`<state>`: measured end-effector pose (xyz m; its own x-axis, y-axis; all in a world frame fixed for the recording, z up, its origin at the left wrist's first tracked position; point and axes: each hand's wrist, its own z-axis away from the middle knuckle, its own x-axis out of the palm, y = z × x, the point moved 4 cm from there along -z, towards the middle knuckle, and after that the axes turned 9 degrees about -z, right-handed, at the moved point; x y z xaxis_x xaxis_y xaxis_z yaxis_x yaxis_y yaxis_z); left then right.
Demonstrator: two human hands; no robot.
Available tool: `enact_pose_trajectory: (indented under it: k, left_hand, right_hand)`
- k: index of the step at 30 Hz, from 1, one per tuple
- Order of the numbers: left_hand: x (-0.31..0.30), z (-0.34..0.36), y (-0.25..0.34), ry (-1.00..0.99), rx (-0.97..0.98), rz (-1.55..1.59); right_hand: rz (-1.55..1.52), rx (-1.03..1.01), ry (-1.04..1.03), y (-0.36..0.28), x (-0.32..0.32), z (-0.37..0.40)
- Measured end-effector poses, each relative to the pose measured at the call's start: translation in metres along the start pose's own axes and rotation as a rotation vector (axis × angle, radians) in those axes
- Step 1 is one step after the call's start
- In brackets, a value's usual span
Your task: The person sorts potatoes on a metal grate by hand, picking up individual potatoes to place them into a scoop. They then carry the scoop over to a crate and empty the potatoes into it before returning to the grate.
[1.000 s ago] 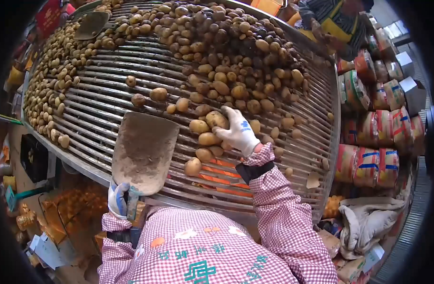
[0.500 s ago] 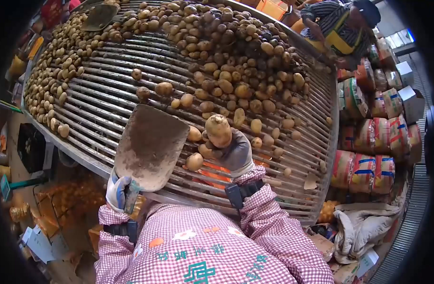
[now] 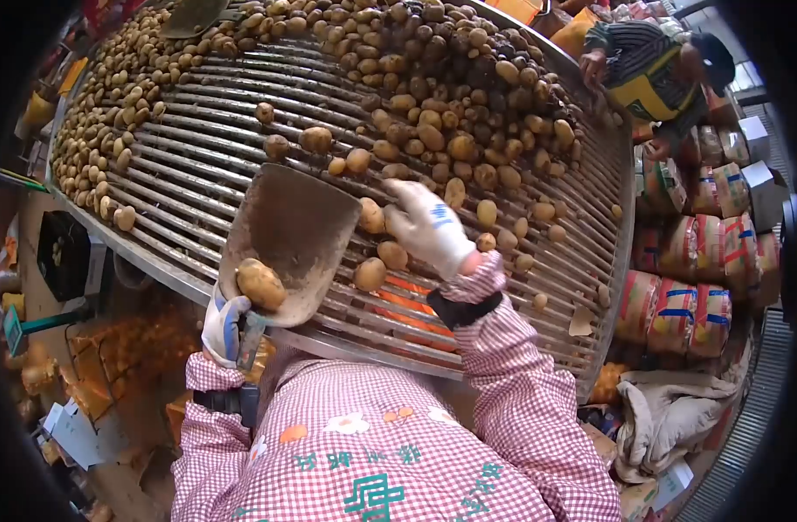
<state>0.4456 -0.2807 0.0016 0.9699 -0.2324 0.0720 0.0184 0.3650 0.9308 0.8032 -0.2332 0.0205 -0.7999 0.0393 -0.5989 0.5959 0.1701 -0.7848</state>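
My left hand [image 3: 224,327], in a white and blue glove, is closed around the handle of a metal scoop [image 3: 298,228]. The scoop rests tilted over the near edge of a slatted metal sorting table [image 3: 216,148]. One large potato [image 3: 261,284] lies in the scoop close to the handle. Back upward, my gloved right hand [image 3: 429,226] reaches over the slats with its fingers apart. Its fingertips are right beside a potato [image 3: 371,216] at the scoop's right edge. Two more potatoes, one of them a round potato [image 3: 370,274], sit just below that hand.
A large heap of potatoes [image 3: 433,96] covers the far side of the table, and more line its left edge. Another scoop [image 3: 194,16] lies at the far left. Across the table stands a person [image 3: 655,78]. Stacked bags [image 3: 676,313] are on the right.
The potato that was in my right hand now lies in the scoop. My right hand has turned palm down and its fingers have spread. The view has shifted slightly.
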Motion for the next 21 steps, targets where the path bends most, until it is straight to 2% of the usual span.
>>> enact_pose_trajectory:
  k: [1,2,4,6,9,12,14,16,18,20,21]
  left_hand:
    - [-0.005,0.003,0.000,0.029,-0.104,-0.063]
    - [-0.006,0.001,-0.003,0.038,-0.045,-0.049]
    - [-0.007,0.003,-0.008,0.041,-0.080,0.022]
    - [-0.006,0.005,-0.004,0.063,-0.119,0.018]
    - [-0.008,0.002,-0.007,0.049,-0.071,-0.029]
    - [-0.003,0.002,-0.005,0.056,-0.124,0.025]
    - [-0.005,0.003,-0.008,0.023,-0.120,0.001]
    - [-0.003,0.004,0.004,-0.030,-0.104,-0.065]
    - [-0.008,0.001,-0.004,-0.055,-0.137,-0.025]
    - [-0.010,-0.001,0.001,-0.169,0.000,-0.204]
    - [-0.013,-0.003,-0.001,-0.182,-0.011,-0.145]
  right_hand:
    - [0.173,-0.002,-0.081,0.003,0.019,0.002]
    - [0.345,-0.008,-0.164,0.002,0.035,0.001]
    - [0.539,0.058,-0.290,-0.003,0.059,0.000]
    - [0.522,0.114,-0.348,-0.002,0.061,-0.008]
    - [0.424,0.233,-0.242,0.002,0.048,-0.007]
    - [0.198,0.223,0.170,-0.015,0.032,0.005]
    - [-0.136,0.114,0.117,-0.042,0.037,0.012]
    - [-0.238,0.053,0.039,-0.071,0.043,0.022]
    - [-0.091,0.006,0.106,-0.085,0.037,0.043]
    - [-0.124,0.108,0.247,-0.082,0.024,0.071]
    - [-0.163,0.136,0.349,-0.079,0.018,0.091]
